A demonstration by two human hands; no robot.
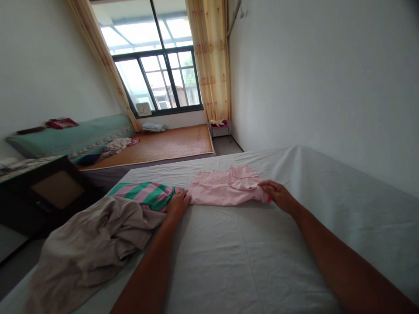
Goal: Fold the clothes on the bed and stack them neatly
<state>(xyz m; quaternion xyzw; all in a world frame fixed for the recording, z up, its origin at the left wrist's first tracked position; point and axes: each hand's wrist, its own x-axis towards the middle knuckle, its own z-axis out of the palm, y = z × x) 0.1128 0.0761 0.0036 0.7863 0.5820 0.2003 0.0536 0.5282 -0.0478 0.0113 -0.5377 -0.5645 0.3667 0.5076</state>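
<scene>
A pink garment (216, 187) lies spread out on the pale sheet (229, 253), with a ruffled part at its upper right. My right hand (276, 194) pinches its right end, fingers pressed together on the cloth. At the garment's left end rests my left hand (179, 203), between it and a green and pink striped cloth (144, 194); its fingertips touch the fabric, but whether they grip it is unclear. A crumpled beige cloth (98, 244) lies to the left, partly against the striped one.
Beyond the sheeted surface stands a bed with a brown mat (170, 144), some clothes on it. A dark cabinet (55, 192) is at the left. A small stool (220, 126) stands near the curtain (212, 65), and a white wall (321, 87) runs along the right.
</scene>
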